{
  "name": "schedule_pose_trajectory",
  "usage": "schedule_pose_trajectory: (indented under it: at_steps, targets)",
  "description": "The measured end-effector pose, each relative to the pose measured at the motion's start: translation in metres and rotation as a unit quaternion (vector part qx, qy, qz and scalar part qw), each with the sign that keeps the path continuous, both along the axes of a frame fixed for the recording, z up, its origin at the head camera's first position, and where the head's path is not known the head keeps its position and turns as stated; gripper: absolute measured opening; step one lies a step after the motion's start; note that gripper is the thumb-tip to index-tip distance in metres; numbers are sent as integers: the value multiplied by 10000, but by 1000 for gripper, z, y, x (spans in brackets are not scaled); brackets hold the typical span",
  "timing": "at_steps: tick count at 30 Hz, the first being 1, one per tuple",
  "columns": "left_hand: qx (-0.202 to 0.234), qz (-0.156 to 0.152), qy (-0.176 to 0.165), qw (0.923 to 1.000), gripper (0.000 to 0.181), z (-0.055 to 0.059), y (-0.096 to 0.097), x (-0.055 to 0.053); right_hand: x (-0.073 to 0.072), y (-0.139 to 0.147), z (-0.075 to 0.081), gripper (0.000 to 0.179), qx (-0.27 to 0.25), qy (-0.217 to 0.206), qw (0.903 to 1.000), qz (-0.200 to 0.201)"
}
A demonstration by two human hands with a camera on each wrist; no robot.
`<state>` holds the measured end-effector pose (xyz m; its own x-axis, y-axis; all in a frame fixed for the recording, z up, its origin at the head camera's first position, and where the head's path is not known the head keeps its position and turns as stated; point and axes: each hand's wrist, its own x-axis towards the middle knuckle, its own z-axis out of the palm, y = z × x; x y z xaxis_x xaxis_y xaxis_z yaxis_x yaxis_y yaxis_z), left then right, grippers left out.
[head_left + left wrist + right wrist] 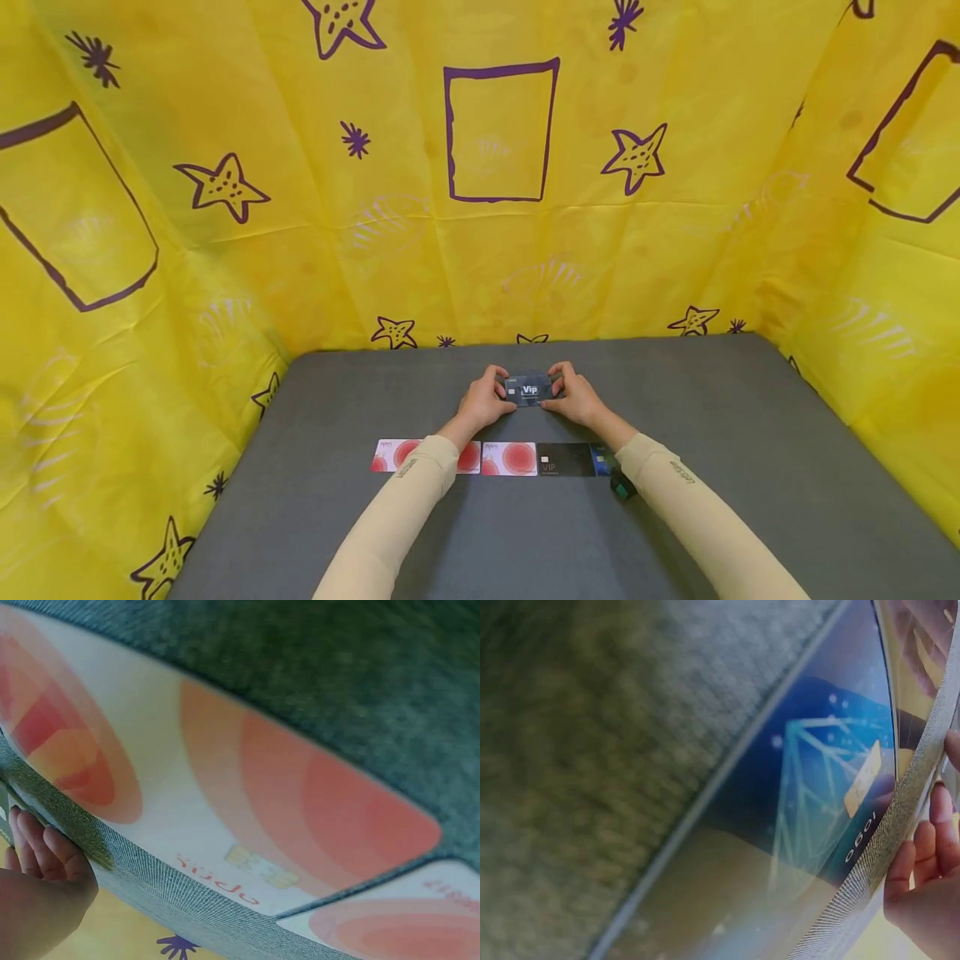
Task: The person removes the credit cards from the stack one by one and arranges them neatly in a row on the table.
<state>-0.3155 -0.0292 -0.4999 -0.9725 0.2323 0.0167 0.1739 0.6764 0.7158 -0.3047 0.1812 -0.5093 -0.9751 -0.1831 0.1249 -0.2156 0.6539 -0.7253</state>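
Observation:
In the head view, a dark grey bank card marked "Vip" sits between the two hands, its print facing the camera. My left hand pinches its left edge, thumb at the lower corner and fingers at the upper one. On the opposite edge my right hand grips it the same way. Whether the card touches the table cannot be told. The left wrist view shows the left hand at the lower left; the right wrist view has the right hand at the right edge.
Nearer the body, a row of cards lies on the grey table: white-and-red cards, a black VIP card and a blue card partly behind the right forearm. Yellow patterned cloth walls the back and sides.

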Motion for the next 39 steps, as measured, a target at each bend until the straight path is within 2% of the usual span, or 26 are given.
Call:
schedule_pose_trajectory:
  at_steps: [12, 20, 29, 34, 39]
  targets:
    - [356, -387, 30, 9986, 53, 2, -8, 11, 16, 5, 4, 56, -150, 326, 9991, 244]
    - [440, -839, -2, 9955, 53, 7, -16, 24, 34, 9, 2, 55, -161, 194, 9994, 232]
    - [594, -904, -164, 9940, 54, 9, -19, 39, 54, 11, 1, 55, -481, 251, 9981, 281]
    - [663, -941, -59, 9933, 55, 12, -21, 49, 63, 12, 3, 55, -384, 373, 9979, 376]
    - [719, -1048, 10, 9919, 55, 14, -23, 61, 73, 14, 4, 53, -301, 327, 9982, 403]
